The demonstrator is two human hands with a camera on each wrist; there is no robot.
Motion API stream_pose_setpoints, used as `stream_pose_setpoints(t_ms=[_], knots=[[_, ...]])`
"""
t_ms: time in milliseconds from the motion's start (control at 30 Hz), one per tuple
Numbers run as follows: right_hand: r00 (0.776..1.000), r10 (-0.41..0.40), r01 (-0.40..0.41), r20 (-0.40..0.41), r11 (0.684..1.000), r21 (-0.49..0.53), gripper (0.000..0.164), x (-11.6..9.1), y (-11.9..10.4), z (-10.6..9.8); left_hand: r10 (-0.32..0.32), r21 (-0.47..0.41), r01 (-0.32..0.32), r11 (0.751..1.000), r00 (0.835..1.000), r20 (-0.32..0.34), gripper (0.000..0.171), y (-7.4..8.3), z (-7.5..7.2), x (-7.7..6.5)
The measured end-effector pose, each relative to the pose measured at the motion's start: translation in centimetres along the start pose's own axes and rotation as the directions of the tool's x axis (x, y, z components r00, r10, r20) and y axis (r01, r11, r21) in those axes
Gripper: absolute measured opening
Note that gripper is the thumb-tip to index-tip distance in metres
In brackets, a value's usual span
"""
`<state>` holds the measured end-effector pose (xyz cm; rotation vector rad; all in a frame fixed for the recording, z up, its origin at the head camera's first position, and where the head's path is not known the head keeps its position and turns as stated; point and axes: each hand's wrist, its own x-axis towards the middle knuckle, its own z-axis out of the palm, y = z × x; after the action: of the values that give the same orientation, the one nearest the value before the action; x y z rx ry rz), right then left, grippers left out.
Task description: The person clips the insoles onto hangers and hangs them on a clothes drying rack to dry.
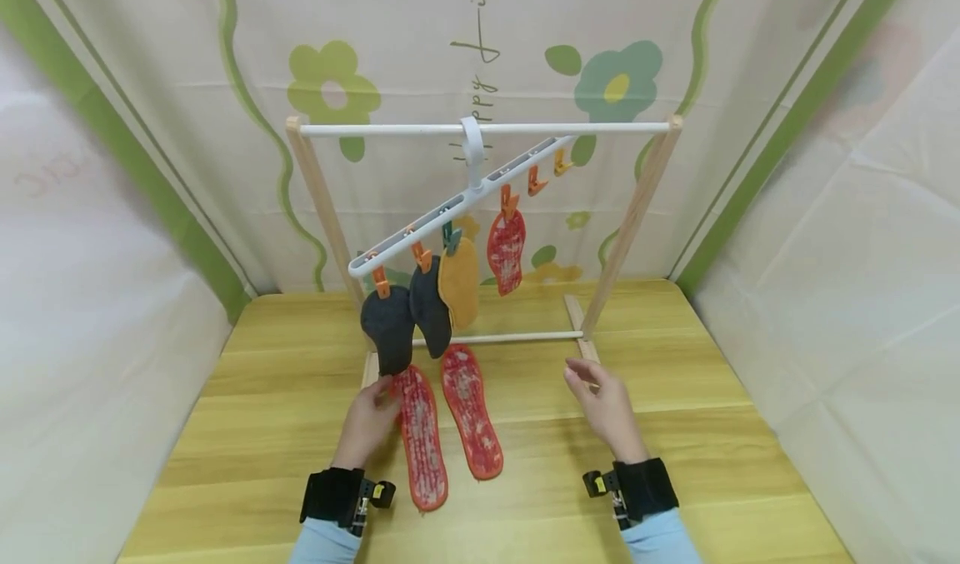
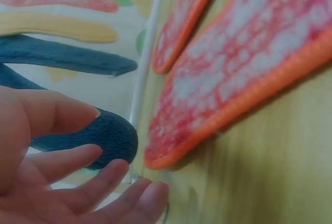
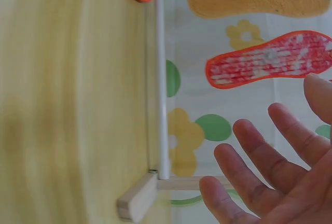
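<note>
The left hand is at the lower tip of a dark, foot-shaped fabric insole, its thumb and fingers apart rather than clamped; whether they touch the insole I cannot tell. That insole hangs by its wider end from a small orange plastic clip at the near end of a long white plastic hanger. A tug here could pull it out of the clip or set the hanger swinging, since a single white hook carries everything on the white rod. Three more hang along it: a second dark fabric insole, a yellow-orange one and a mottled red-and-white one. The first two overlap in the head view, so a swing would probably knock them together.

Two long red-and-white insoles with orange-red edging lie side by side on the wood-grain counter; the left one's upper end is right by the left hand, and a careless sweep could shove it askew.

The right hand has its fingers spread, holding nothing, well apart from the hanger, so it is poorly placed to steady a swing.
</note>
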<state>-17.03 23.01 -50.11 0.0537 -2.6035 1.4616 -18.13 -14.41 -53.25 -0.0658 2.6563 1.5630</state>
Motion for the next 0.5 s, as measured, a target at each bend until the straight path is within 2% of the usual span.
stream_pose_setpoints(t_ms=[233, 367, 500], knots=[[1.000, -0.020, 0.019, -0.015, 0.999, -0.043, 0.039, -1.4, 0.8, 0.4, 0.011, 0.051, -0.010, 0.999, 1.000, -0.008, 0.058, -1.4, 0.9, 0.8], [1.000, -0.020, 0.020, 0.002, 0.998, -0.052, 0.040, -1.7, 1.0, 0.4, 0.036, 0.056, -0.034, 0.998, 0.999, -0.031, 0.053, -2.0, 1.8, 1.2], [0.999, -0.033, 0.034, 0.013, 0.997, -0.065, 0.039, -2.1, 0.9, 0.5, 0.044, 0.113, -0.035, 0.993, 0.996, -0.079, 0.044, -2.0, 2.4, 1.3]])
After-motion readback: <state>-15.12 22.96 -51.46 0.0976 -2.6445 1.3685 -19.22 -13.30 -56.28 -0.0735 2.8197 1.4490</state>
